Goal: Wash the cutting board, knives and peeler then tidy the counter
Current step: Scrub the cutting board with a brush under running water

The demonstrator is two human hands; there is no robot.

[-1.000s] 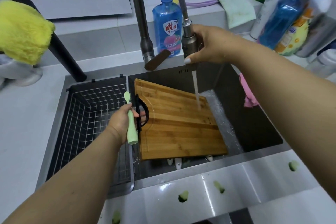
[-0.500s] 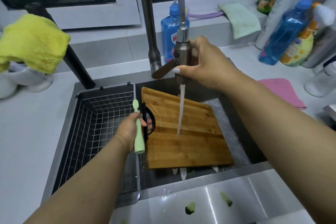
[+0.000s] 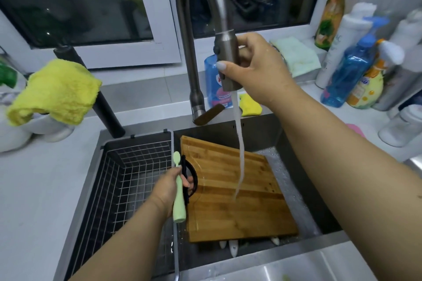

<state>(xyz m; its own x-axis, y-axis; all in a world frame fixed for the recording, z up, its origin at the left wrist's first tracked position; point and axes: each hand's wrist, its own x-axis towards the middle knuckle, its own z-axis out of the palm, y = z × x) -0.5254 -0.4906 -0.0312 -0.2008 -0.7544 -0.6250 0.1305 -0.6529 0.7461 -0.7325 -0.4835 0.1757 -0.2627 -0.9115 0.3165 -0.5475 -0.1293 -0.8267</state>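
Observation:
A wooden cutting board (image 3: pixel 237 201) lies tilted across the sink (image 3: pixel 296 251), with a black ring handle on its left edge. My left hand (image 3: pixel 169 187) grips a pale green handle (image 3: pixel 177 191) together with the board's left edge. My right hand (image 3: pixel 253 68) holds the pull-out spray head (image 3: pixel 226 61) just under the tap's arch. Water (image 3: pixel 239 155) streams from it onto the middle of the board. White knife tips (image 3: pixel 233 247) stick out from under the board's near edge; the knives themselves are hidden.
A wire basket (image 3: pixel 127 180) fills the left sink half. A yellow cloth (image 3: pixel 57 91) hangs at left. Blue soap bottle (image 3: pixel 212 80), small yellow cloth (image 3: pixel 250 105) and green cloth (image 3: pixel 296 57) sit behind the sink. Bottles (image 3: pixel 351 75) crowd the right counter.
My right hand raised the spray head back up to the tap's spout, so the stream falls from higher. The left hand and board stayed in place. The view tilted up.

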